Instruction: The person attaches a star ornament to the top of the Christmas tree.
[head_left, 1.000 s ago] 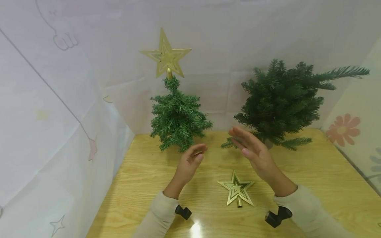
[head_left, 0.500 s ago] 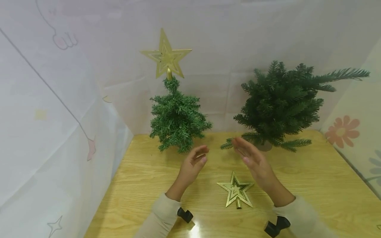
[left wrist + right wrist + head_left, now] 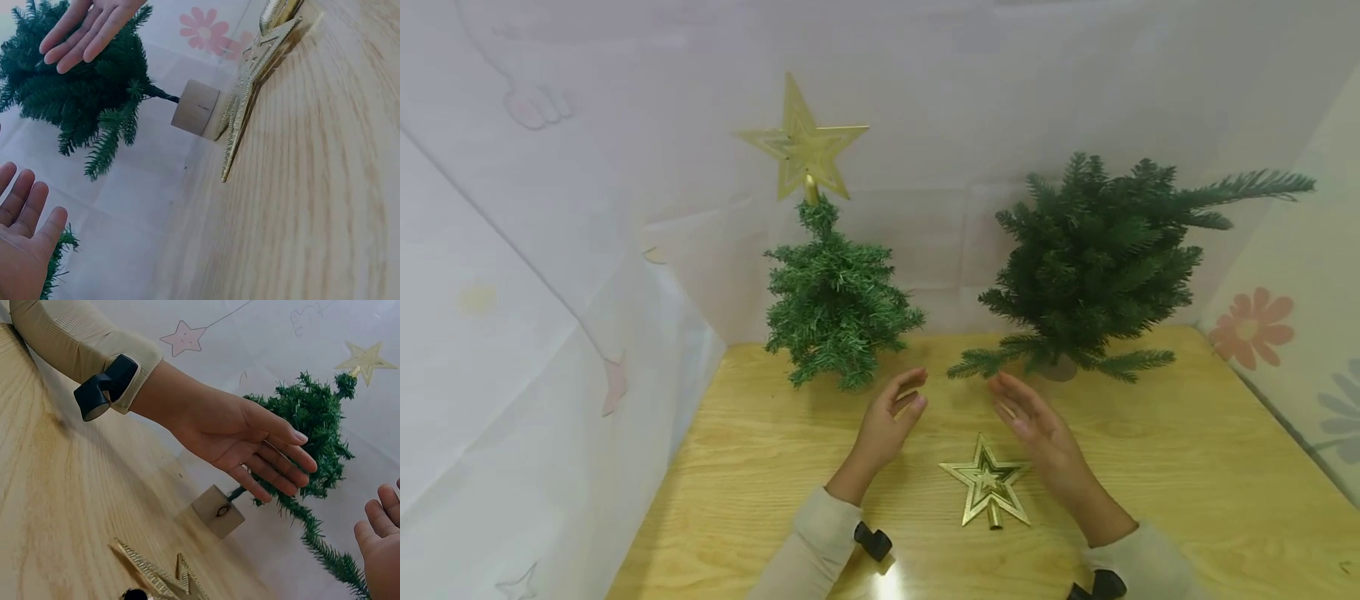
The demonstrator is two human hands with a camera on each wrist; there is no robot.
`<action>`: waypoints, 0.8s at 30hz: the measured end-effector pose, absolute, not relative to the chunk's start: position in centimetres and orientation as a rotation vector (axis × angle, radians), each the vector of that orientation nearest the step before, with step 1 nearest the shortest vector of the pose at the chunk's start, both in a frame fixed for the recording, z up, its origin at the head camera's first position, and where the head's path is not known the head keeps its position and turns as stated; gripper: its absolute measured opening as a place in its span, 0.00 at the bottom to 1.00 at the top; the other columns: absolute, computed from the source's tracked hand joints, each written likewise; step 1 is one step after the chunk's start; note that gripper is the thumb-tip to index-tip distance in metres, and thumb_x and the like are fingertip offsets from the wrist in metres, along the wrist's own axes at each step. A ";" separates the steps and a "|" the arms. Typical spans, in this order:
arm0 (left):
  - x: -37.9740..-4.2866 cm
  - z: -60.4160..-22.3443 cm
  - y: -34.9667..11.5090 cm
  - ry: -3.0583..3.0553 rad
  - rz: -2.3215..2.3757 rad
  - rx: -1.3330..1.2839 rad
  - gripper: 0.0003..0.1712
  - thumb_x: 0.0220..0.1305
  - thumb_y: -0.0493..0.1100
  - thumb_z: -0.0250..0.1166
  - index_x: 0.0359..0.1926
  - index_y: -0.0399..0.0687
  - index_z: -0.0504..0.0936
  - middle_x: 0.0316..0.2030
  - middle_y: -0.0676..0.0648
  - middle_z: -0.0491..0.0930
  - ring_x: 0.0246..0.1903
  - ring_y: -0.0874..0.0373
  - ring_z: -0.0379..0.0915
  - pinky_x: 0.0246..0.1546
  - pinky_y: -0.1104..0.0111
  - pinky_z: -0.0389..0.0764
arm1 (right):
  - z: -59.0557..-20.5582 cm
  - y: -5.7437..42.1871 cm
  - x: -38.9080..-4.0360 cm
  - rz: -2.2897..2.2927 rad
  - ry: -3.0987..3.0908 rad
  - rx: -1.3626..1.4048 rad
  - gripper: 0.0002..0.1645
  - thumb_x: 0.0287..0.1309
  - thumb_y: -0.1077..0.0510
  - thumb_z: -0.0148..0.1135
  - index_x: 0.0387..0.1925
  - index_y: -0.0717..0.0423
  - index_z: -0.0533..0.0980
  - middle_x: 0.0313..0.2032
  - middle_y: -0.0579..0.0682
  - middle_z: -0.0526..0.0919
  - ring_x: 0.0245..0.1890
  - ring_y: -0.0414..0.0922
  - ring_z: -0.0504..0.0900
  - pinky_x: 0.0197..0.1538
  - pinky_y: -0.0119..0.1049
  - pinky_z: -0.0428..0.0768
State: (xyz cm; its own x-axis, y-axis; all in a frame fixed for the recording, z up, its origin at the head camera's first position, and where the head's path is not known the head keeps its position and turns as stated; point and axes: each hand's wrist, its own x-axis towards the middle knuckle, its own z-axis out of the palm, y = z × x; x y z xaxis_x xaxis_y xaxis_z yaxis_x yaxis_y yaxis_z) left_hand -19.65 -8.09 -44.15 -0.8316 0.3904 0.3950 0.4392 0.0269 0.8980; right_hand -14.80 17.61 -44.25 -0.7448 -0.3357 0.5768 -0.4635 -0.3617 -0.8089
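Both hands hover over the table, palms facing each other and holding nothing. The left hand (image 3: 887,425), fingers relaxed, is just in front of a small artificial Christmas tree (image 3: 842,304) topped by a gold star (image 3: 802,146). The right hand (image 3: 1045,442), fingers nearly straight, is in front of a darker, bushier tree (image 3: 1093,262) with no star on its tip. Between the forearms a second gold star topper (image 3: 988,481) lies flat on the wooden table, its socket toward the person. In the left wrist view the darker tree stands on a round wooden base (image 3: 195,107).
The wooden table (image 3: 760,467) reaches back to a pale printed cloth (image 3: 925,233) hung behind and at the sides. A low branch (image 3: 981,363) of the darker tree spreads left above the tabletop, near the right fingertips. Black wrist cameras (image 3: 872,542) sit on the cuffs.
The right hand has come down and toward the person. The left hand has shifted slightly right. The head view has turned a little right; trees and stars stay in place.
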 end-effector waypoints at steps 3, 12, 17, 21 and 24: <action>-19.9 -44.6 -8.0 -2.218 -1.955 -0.899 0.26 0.74 0.40 0.55 0.69 0.37 0.64 0.64 0.33 0.65 0.65 0.42 0.61 0.64 0.43 0.65 | -44.8 17.6 -14.8 2.322 -1.703 1.083 0.30 0.73 0.72 0.33 0.71 0.76 0.43 0.70 0.75 0.47 0.72 0.59 0.51 0.72 0.42 0.55; -20.6 -45.1 -7.4 -2.242 -1.928 -0.901 0.27 0.74 0.40 0.55 0.69 0.38 0.63 0.64 0.32 0.65 0.65 0.41 0.61 0.64 0.44 0.66 | -47.1 18.2 -14.8 2.396 -1.721 0.937 0.30 0.73 0.70 0.34 0.72 0.74 0.43 0.69 0.77 0.46 0.71 0.62 0.51 0.72 0.43 0.57; -21.1 -45.4 -7.0 -2.295 -1.914 -0.880 0.28 0.74 0.42 0.56 0.70 0.39 0.63 0.64 0.35 0.65 0.65 0.43 0.61 0.64 0.45 0.65 | -48.0 18.6 -14.5 2.431 -1.725 0.903 0.30 0.74 0.69 0.33 0.72 0.74 0.42 0.70 0.75 0.47 0.71 0.63 0.50 0.72 0.44 0.56; -21.7 -45.9 -6.7 -2.309 -1.904 -0.872 0.29 0.74 0.42 0.56 0.71 0.41 0.61 0.66 0.35 0.63 0.67 0.43 0.58 0.65 0.44 0.64 | -48.8 19.0 -14.4 2.437 -1.721 0.895 0.30 0.74 0.69 0.33 0.72 0.74 0.41 0.70 0.71 0.50 0.71 0.63 0.49 0.72 0.45 0.55; -22.0 -46.2 -6.5 -2.318 -1.898 -0.877 0.30 0.74 0.42 0.56 0.72 0.41 0.59 0.68 0.35 0.60 0.68 0.42 0.56 0.65 0.43 0.63 | -49.3 19.3 -14.4 2.448 -1.714 0.880 0.30 0.75 0.68 0.33 0.72 0.75 0.40 0.69 0.73 0.48 0.71 0.63 0.49 0.72 0.46 0.54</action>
